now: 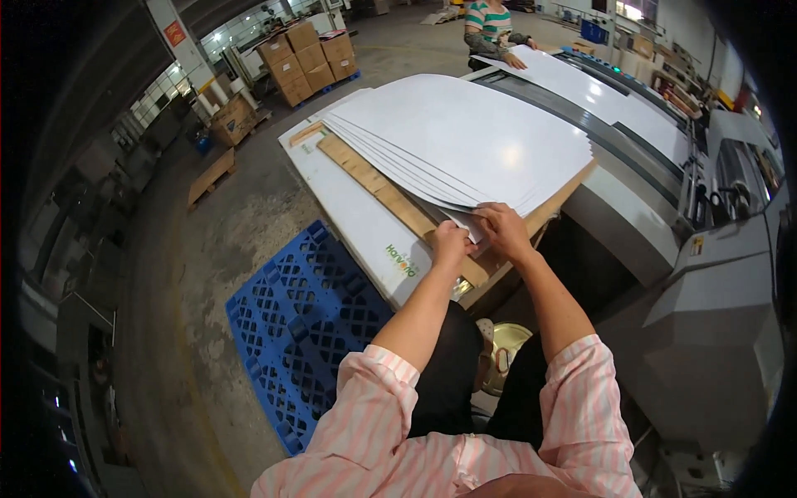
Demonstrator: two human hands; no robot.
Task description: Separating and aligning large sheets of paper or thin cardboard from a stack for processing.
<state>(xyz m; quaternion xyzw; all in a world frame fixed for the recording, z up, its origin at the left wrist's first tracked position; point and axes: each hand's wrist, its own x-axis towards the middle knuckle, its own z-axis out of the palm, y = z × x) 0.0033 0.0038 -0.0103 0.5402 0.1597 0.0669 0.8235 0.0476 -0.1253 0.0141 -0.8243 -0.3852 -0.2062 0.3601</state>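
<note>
A stack of large glossy white sheets (473, 124) lies in front of me, its left edges fanned out in steps. At the near corner of the stack, my right hand (503, 230) is closed, its fingers pinching the sheet edges. Close beside it on the left, my left hand (452, 241) is also closed on the sheets' corner, with its fingertips partly hidden. Beneath the sheets is a brown board (558, 197), and a wooden strip (365, 173) runs along their left side. All of this rests on a white-topped table (344, 195).
A blue plastic pallet (311, 332) lies on the floor at left. To the right stands a grey machine (706, 324). Across the machine bed, another person (491, 29) handles a white sheet (581, 83). Cardboard boxes (307, 58) are stacked at the back. A round stool (505, 353) shows between my legs.
</note>
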